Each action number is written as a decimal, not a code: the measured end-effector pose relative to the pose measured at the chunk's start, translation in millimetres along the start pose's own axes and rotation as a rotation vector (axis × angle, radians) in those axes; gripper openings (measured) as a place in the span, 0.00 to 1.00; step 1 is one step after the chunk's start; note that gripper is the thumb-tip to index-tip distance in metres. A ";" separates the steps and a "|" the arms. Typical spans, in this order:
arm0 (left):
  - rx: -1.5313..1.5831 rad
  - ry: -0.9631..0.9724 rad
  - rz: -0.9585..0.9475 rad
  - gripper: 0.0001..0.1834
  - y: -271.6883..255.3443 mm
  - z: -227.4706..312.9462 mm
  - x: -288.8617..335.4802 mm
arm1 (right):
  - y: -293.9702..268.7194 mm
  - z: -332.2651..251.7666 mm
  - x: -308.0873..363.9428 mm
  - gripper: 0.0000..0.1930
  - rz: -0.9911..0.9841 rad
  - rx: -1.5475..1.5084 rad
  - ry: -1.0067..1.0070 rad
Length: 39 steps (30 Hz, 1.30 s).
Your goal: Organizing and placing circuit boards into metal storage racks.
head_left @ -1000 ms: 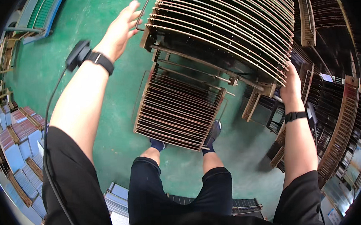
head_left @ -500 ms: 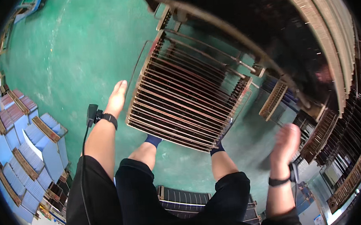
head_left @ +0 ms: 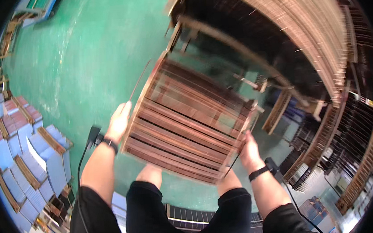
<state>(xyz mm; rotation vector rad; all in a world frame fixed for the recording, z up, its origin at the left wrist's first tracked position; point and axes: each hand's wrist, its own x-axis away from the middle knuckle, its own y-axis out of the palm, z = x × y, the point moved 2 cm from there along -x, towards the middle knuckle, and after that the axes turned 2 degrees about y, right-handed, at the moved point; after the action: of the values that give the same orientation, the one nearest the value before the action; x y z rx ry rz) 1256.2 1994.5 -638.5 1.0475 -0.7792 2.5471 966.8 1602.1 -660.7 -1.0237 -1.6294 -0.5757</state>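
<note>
A square rack [head_left: 182, 122] of many parallel brown slats in a thin metal frame fills the middle, in front of my legs and tilted in the view. Thin wire handles stick out along its two sides. My left hand [head_left: 118, 121] is closed at the left side, at the lower end of that handle. On the right side, my right hand [head_left: 250, 152] wraps round the other handle, thumb up. Fingers of both hands are partly hidden, and the slats are smeared by motion.
A large dark machine with a ribbed curved edge [head_left: 292, 18] overhangs the far right. Stacks of blue panels with wooden strips [head_left: 28, 149] stand at left. More slatted racks [head_left: 359, 178] line the right. Green floor [head_left: 91, 49] lies beyond. A black slatted piece [head_left: 189, 213] lies between my legs.
My right hand has swung left from open air onto the rack's right side. My left hand has closed at its left side. The rack appears lower in view and blurred.
</note>
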 end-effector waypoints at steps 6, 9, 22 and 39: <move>-0.074 -0.006 0.132 0.26 -144.2 35.3 129.6 | 30.0 -9.4 153.1 0.17 -0.130 0.355 -0.221; 0.018 -0.021 0.408 0.21 -259.8 29.4 213.4 | 98.8 -74.3 275.8 0.19 -0.334 0.550 -0.137; 0.449 0.235 0.044 0.33 -308.3 367.9 371.4 | 101.1 -336.6 514.5 0.06 -0.385 0.079 -0.733; 0.365 0.329 -0.195 0.26 -57.0 581.3 157.0 | -43.3 -543.1 350.0 0.09 -0.150 0.084 -0.828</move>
<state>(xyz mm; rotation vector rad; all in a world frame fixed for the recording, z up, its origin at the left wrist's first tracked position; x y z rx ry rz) 1499.3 1714.0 -161.0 0.7215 -0.1220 2.6443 1197.2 1264.6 -158.4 -1.1582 -2.4435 -0.1635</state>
